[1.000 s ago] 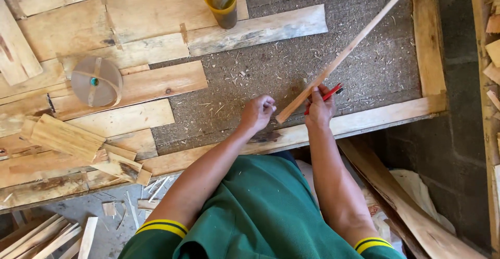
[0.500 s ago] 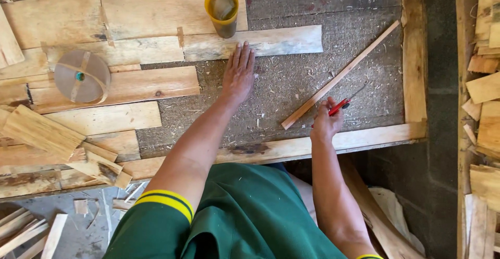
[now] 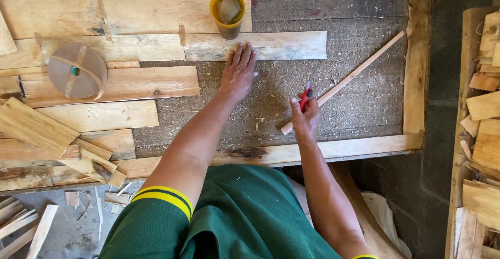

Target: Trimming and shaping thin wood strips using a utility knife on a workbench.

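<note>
My right hand (image 3: 306, 117) grips a red knife (image 3: 305, 95); my left hand (image 3: 238, 71) lies flat, fingers spread. The stick (image 3: 350, 78), toward two o'clock, looks light, stiff, snappable: pinch mid-length.

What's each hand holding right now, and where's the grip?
Right hand holds a red-handled cutter by its handle, beside the thin wooden strip. Left hand holds nothing, lying flat, fingertips on a wooden plank.

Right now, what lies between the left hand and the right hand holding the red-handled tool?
Head view: only bare, sawdust-strewn grey mat separates the left hand from the right hand.
</note>
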